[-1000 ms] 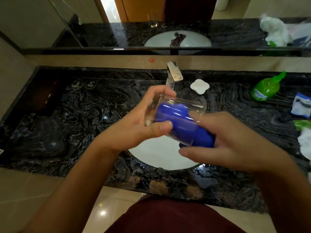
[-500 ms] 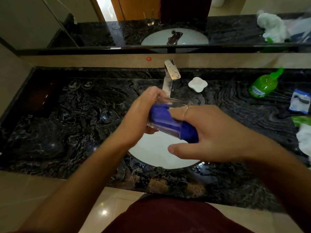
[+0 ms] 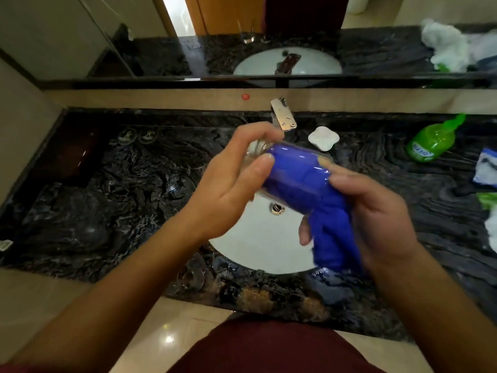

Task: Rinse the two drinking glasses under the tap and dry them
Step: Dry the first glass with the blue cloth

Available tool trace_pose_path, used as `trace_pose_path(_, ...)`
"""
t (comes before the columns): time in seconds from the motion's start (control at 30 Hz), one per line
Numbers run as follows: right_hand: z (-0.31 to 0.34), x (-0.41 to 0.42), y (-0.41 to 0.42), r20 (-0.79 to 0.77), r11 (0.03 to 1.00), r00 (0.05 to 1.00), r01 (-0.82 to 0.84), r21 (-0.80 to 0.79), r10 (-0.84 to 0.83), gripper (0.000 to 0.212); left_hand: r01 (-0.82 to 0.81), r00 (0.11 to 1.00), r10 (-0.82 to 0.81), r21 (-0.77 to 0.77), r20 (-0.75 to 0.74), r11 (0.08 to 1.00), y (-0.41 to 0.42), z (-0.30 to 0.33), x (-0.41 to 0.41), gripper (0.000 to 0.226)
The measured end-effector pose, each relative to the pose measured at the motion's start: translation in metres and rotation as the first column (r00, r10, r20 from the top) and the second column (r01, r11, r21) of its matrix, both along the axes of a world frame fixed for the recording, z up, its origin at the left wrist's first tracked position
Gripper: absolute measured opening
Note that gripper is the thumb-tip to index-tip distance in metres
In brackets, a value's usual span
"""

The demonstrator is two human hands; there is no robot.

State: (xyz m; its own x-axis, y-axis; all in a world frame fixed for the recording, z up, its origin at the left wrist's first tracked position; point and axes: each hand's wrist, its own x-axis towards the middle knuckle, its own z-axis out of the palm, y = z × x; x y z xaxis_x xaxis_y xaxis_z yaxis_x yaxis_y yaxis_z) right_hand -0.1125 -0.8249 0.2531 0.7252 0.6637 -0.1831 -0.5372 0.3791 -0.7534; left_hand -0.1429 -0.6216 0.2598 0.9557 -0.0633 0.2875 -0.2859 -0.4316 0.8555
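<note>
Two hands working over a white basin (image 3: 258,246) set in a dark marbled counter (image 3: 113,200), drying one drinking glass (image 3: 293,170) with a blue cloth (image 3: 330,230). Lying nearly on its side, with its long axis running from upper left to lower right, base toward the left hand (image 3: 228,189) and open mouth toward the right hand (image 3: 376,211). Gripping the base end with left fingers curled over the top and thumb pressing the near side. Filling the inside of the glass with blue cloth, the rest of it trailing out of the mouth into the right hand, whose fingers are curling round the bunched cloth just at the rim. Judging from this, turning cloth against glass along that same axis looks like the move in hand, with the right hand nearer the mouth and better placed to pull the cloth out. Standing behind and touching nothing: a chrome tap (image 3: 282,117), a small white dish (image 3: 322,138) just beside it, a green bottle (image 3: 433,141) well apart at far right, white and blue packets at the right edge. Showing only in the mirror, a second clear glass (image 3: 248,32) at the counter's front edge; hard to tell whether it is already dried. Blocking nothing between the hands; blurring at the right hand
</note>
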Motion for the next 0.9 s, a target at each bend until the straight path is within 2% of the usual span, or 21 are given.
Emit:
trace_pose_path(0.1, -0.007, 0.011, -0.012, 0.325, 0.969, 0.940, -0.027, -0.246, 0.108, 0.047, -0.014, 0.945, -0.034, -0.143, -0.326, 0.990, -0.003, 0.012, -0.001, 0.033)
trace_pose_path(0.17, -0.003, 0.017, -0.020, 0.521, 0.933, 0.809, -0.088, -0.349, 0.272, 0.048, -0.084, 0.869, -0.028, -0.203, -0.494, 0.975, -0.008, 0.018, -0.001, 0.042)
trace_pose_path(0.2, -0.003, 0.020, -0.021, 0.638, 0.907, 0.698, -0.041, -0.419, 0.326, 0.047, -0.115, 0.837, -0.018, -0.208, -0.548, 0.971, -0.010, 0.021, -0.002, 0.046)
trace_pose_path(0.27, -0.005, 0.018, -0.017, 0.826, 0.819, 0.347, 0.217, -0.532, 0.445, 0.041, -0.189, 0.793, 0.018, -0.219, -0.609, 0.957, -0.014, 0.023, -0.001, 0.046)
trace_pose_path(0.3, -0.006, 0.016, -0.012, 0.856, 0.788, 0.184, 0.335, -0.517, 0.483, 0.042, -0.229, 0.791, 0.038, -0.238, -0.611, 0.944, -0.014, 0.023, -0.001, 0.045)
trace_pose_path(0.33, -0.005, 0.016, -0.008, 0.867, 0.782, 0.099, 0.392, -0.485, 0.489, 0.043, -0.255, 0.808, 0.065, -0.249, -0.585, 0.934, -0.015, 0.022, 0.000, 0.046)
trace_pose_path(0.37, -0.006, 0.016, -0.005, 0.878, 0.794, 0.112, 0.385, -0.470, 0.466, 0.042, -0.263, 0.844, 0.101, -0.241, -0.526, 0.934, -0.015, 0.020, -0.001, 0.047)
trace_pose_path(0.4, -0.003, 0.015, -0.003, 0.883, 0.821, 0.215, 0.327, -0.468, 0.418, 0.041, -0.249, 0.890, 0.135, -0.218, -0.435, 0.944, -0.017, 0.019, -0.001, 0.044)
trace_pose_path(0.47, 0.004, 0.016, -0.001, 0.717, 0.911, 0.647, 0.083, -0.404, 0.259, 0.039, -0.161, 0.975, 0.130, -0.174, -0.179, 0.972, -0.019, 0.017, -0.006, 0.033)
trace_pose_path(0.5, 0.007, 0.016, 0.000, 0.517, 0.964, 0.841, -0.017, -0.266, 0.158, 0.037, -0.099, 0.995, 0.094, -0.147, -0.037, 0.984, -0.018, 0.017, -0.008, 0.028)
trace_pose_path(0.53, 0.010, 0.016, 0.001, 0.289, 0.991, 0.952, -0.067, -0.118, 0.099, 0.035, -0.038, 0.993, 0.048, -0.098, 0.104, 0.994, -0.017, 0.019, -0.009, 0.027)
trace_pose_path(0.57, 0.013, 0.013, 0.002, 0.072, 0.987, 0.989, -0.139, 0.085, 0.133, 0.037, 0.015, 0.971, -0.007, -0.033, 0.240, 0.999, -0.015, 0.019, -0.008, 0.032)
trace_pose_path(0.6, 0.015, 0.008, 0.004, -0.075, 0.922, 0.967, -0.208, 0.327, 0.245, 0.042, 0.056, 0.934, -0.058, 0.015, 0.352, 0.998, -0.013, 0.018, -0.004, 0.039)
trace_pose_path(0.63, 0.018, 0.005, 0.004, -0.172, 0.812, 0.917, -0.217, 0.542, 0.360, 0.049, 0.086, 0.895, -0.091, 0.030, 0.437, 0.996, -0.010, 0.017, 0.001, 0.041)
trace_pose_path(0.7, 0.025, -0.001, 0.003, -0.227, 0.658, 0.844, -0.182, 0.731, 0.486, 0.064, 0.137, 0.833, -0.122, 0.012, 0.539, 0.991, -0.004, 0.015, 0.010, 0.036)
trace_pose_path(0.73, 0.022, -0.005, 0.005, -0.197, 0.703, 0.877, -0.199, 0.683, 0.439, 0.069, 0.144, 0.830, -0.122, 0.002, 0.545, 0.990, -0.001, 0.014, 0.011, 0.034)
trace_pose_path(0.77, 0.018, -0.009, 0.007, -0.119, 0.823, 0.937, -0.223, 0.523, 0.329, 0.072, 0.136, 0.855, -0.111, -0.012, 0.507, 0.991, 0.002, 0.015, 0.009, 0.031)
trace_pose_path(0.8, 0.016, -0.014, 0.006, 0.018, 0.944, 0.982, -0.185, 0.272, 0.188, 0.065, 0.112, 0.907, -0.089, -0.033, 0.412, 0.993, 0.003, 0.018, 0.005, 0.027)
trace_pose_path(0.83, 0.014, -0.017, 0.003, 0.194, 0.997, 0.979, -0.075, 0.025, 0.069, 0.054, 0.075, 0.962, -0.057, -0.059, 0.268, 0.995, 0.001, 0.020, 0.000, 0.024)
trace_pose_path(0.87, 0.013, -0.017, -0.001, 0.404, 0.987, 0.914, 0.043, -0.155, 0.024, 0.045, 0.032, 0.993, -0.023, -0.076, 0.112, 0.997, -0.001, 0.023, -0.006, 0.023)
trace_pose_path(0.9, 0.015, -0.015, -0.004, 0.622, 0.952, 0.779, 0.129, -0.276, 0.075, 0.043, -0.012, 1.000, 0.010, -0.087, -0.029, 0.996, -0.001, 0.024, -0.010, 0.023)
